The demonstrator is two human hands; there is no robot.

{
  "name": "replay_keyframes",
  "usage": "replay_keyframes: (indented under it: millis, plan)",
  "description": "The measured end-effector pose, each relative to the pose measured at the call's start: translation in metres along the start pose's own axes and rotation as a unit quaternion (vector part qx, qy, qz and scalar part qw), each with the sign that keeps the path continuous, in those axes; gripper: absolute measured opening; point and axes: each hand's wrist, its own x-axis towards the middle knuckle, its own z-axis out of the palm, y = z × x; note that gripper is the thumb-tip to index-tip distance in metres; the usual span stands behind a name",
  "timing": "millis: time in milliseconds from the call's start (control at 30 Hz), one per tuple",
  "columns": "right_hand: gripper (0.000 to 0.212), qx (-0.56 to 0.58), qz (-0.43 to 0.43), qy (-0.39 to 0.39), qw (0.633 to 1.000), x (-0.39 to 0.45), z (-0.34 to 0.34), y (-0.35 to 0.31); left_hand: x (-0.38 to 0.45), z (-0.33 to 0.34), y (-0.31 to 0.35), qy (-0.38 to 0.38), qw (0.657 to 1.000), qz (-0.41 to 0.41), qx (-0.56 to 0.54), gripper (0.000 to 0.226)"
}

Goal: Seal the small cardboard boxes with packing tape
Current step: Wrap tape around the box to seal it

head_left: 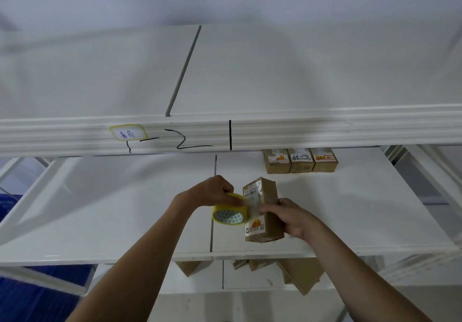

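Note:
A small brown cardboard box [268, 196] with printed labels lies on the white middle shelf [125, 209]. My left hand [212, 191] grips a yellow roll of packing tape [228, 215] right beside the box's left side. A clear strip of tape runs from the roll across the box's top face. My right hand [291, 218] holds the box from its right side, with fingers pressing on the tape strip.
Three small labelled cardboard boxes [300, 160] stand in a row at the back of the shelf. A white shelf beam [325, 131] with a handwritten tag crosses above. More cardboard boxes [295, 271] lie on the lower shelf. A blue crate [25, 296] sits lower left.

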Motion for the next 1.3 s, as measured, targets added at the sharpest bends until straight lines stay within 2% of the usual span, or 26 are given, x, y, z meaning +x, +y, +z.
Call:
replay_keyframes:
  millis: [100, 267, 400, 633, 800, 867, 1000, 1100, 1233, 1300]
  plan:
    - [0.043, 0.002, -0.007, 0.003, 1.0, -0.004, -0.007, -0.002, -0.006, -0.004, -0.006, 0.037, 0.995, -0.025, 0.092, 0.057]
    - [0.035, 0.013, -0.019, -0.011, 1.0, -0.01, -0.006, -0.011, -0.007, 0.0, -0.008, 0.06, 0.987, -0.049, 0.142, 0.056]
    - [0.031, 0.059, -0.033, -0.031, 0.997, -0.014, 0.002, -0.014, -0.005, 0.006, -0.004, 0.086, 0.987, -0.05, 0.126, 0.054]
    - [0.035, 0.117, -0.036, -0.052, 0.991, -0.019, 0.003, -0.01, -0.007, 0.008, 0.001, 0.082, 0.992, -0.064, 0.075, 0.053]
    - [0.055, 0.17, -0.042, -0.056, 0.983, -0.016, -0.001, -0.004, -0.008, 0.006, 0.007, 0.073, 0.996, -0.053, 0.012, 0.051]
    - [0.055, 0.186, -0.045, -0.059, 0.98, -0.015, -0.001, -0.004, -0.008, 0.003, 0.007, 0.072, 0.996, -0.045, -0.002, 0.053]
    - [0.039, 0.184, -0.048, -0.049, 0.981, -0.019, 0.006, -0.011, -0.008, -0.001, 0.002, 0.058, 0.997, -0.046, 0.013, 0.055]
    - [0.024, 0.191, -0.05, -0.034, 0.98, -0.02, 0.007, -0.012, -0.009, 0.001, 0.001, 0.077, 0.996, -0.042, 0.006, 0.055]
    - [0.027, 0.178, -0.048, -0.026, 0.983, -0.014, 0.013, -0.01, -0.007, -0.001, 0.005, 0.08, 0.996, -0.032, 0.028, 0.054]
    - [0.041, 0.13, -0.056, -0.017, 0.99, -0.008, 0.017, -0.009, -0.005, -0.002, 0.007, 0.081, 0.995, -0.026, 0.047, 0.053]
